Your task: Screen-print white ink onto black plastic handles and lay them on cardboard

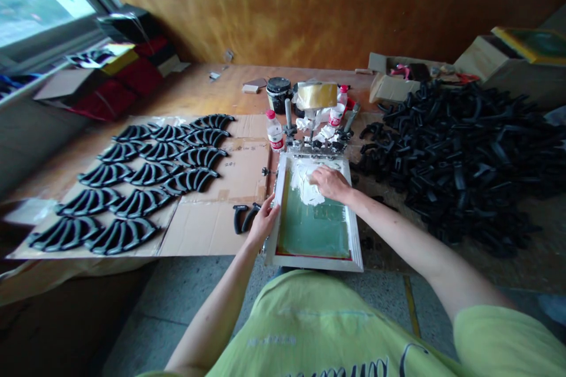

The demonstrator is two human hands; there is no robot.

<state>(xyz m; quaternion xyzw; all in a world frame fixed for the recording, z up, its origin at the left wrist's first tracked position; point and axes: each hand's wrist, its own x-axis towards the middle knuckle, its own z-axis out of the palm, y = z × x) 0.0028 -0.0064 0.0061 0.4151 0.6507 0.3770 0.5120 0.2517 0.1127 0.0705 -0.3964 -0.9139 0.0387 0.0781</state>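
A screen-printing frame [313, 230] with green mesh and a pale rim lies in front of me, its far end at a metal clamp [313, 147]. White ink [307, 185] is smeared over the far part of the mesh. My left hand [264, 218] grips the frame's left rim. Over the ink, my right hand [329, 182] is closed with its fingers pointing down; whatever it holds is hidden beneath them. Just left of my left hand, two black curved handles [240, 219] lie on the cardboard [198, 227].
Several rows of black curved handles [144, 171] lie left on the cardboard. A large heap of black handles [464, 153] fills the right side. Behind the frame stand a red-capped bottle [275, 132], a dark tub [278, 94] and crumpled white tissue [326, 132]. Boxes stand at both back corners.
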